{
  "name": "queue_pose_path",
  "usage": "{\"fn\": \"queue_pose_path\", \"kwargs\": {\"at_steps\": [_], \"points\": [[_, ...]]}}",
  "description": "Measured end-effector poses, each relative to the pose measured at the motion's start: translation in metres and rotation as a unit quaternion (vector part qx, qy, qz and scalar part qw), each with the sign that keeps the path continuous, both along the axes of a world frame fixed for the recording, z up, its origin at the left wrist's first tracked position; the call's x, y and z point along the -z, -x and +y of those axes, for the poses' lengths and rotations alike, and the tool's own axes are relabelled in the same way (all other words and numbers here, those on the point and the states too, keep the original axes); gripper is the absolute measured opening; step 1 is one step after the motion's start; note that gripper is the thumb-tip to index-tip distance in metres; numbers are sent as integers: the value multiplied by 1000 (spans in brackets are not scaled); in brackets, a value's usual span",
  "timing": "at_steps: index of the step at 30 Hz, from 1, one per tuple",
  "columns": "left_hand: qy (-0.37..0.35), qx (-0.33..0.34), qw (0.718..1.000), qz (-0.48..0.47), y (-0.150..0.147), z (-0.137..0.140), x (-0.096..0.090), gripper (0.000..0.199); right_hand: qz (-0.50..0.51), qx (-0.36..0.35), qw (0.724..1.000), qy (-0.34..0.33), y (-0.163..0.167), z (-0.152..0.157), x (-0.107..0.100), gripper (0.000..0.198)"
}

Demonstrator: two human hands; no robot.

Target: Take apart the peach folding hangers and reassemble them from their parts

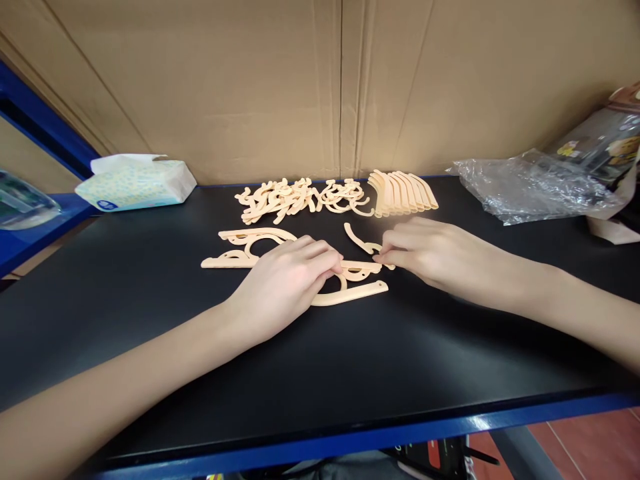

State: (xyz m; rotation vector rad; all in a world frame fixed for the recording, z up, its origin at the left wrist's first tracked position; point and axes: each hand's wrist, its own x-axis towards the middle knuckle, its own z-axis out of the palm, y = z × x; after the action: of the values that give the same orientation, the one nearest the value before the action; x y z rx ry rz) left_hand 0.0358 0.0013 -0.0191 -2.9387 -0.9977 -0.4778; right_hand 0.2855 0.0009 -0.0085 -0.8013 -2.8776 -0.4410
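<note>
My left hand (295, 270) is closed over peach-coloured plastic folding-hanger parts lying on the black table. Its fingertips press on a straight hanger arm (357, 265). Part of a curved hanger arm (357, 292) shows below that hand, and another arm (257, 233) shows beyond it; the middle of these parts is hidden. To the right, my right hand (413, 250) pinches with thumb and fingers at the end of the straight arm, beside a small curved plastic piece (356, 237). What exactly sits between those fingertips is mostly covered.
Behind my hands lie a pile of small plastic pieces (285, 200), several hooks (345, 195) and a row of hanger arms (403, 193). A tissue pack (137, 181) is at the back left, a clear plastic bag (530, 183) at the back right. Cardboard (250, 87) stands behind.
</note>
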Motion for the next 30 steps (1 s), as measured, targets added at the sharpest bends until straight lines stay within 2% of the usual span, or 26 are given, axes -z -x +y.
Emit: {"fn": "queue_pose_path", "kwargs": {"at_steps": [4, 9, 20, 22, 25, 30], "points": [[-21, 21, 999, 13, 1, 0, -1, 24, -19, 19, 1000, 11, -2, -9, -6, 25], [-27, 7, 999, 33, 0, -1, -2, 25, -32, 41, 998, 31, -8, -13, -8, 26], [-61, -68, 995, 37, 2, 0, 1, 26, 6, 128, 991, -40, 11, -9, 6, 23], [-61, -55, 997, 6, 1, 0, 2, 24, 12, 131, 991, -35, 10, -7, 8, 23], [-27, 2, 999, -25, -1, -3, 3, 22, 16, 134, 990, -31, 8, -5, 8, 23], [18, 79, 997, 1, -2, -6, 3, 23, 19, 155, 987, -30, 9, -5, 6, 21]]}}
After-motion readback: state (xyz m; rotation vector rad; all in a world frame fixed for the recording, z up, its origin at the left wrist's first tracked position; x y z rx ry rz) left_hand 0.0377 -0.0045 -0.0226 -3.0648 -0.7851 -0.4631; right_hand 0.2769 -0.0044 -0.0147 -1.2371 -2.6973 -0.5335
